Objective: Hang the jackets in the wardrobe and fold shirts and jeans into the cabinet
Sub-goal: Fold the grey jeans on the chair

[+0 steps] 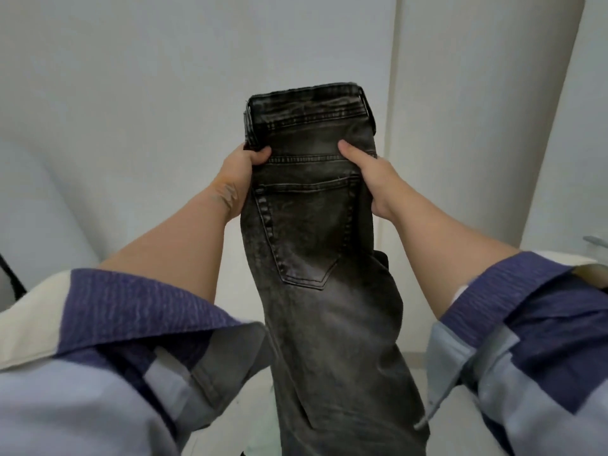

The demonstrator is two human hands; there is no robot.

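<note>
A pair of dark grey washed jeans (312, 232) hangs upright in front of me, folded lengthwise with a back pocket facing me and the waistband at the top. My left hand (238, 179) grips the left edge just below the waistband, thumb over the front. Gripping the right edge at the same height is my right hand (371, 179), with the thumb pressed on the denim. The legs hang down between my arms and run out of view at the bottom. No jacket, shirt, wardrobe interior or cabinet shows.
A plain white wall or panel (164, 93) fills the background, with a vertical seam (391, 110) to the right of the jeans. My rolled blue and purple sleeves (131, 324) fill the lower corners. Pale floor (250, 422) shows below.
</note>
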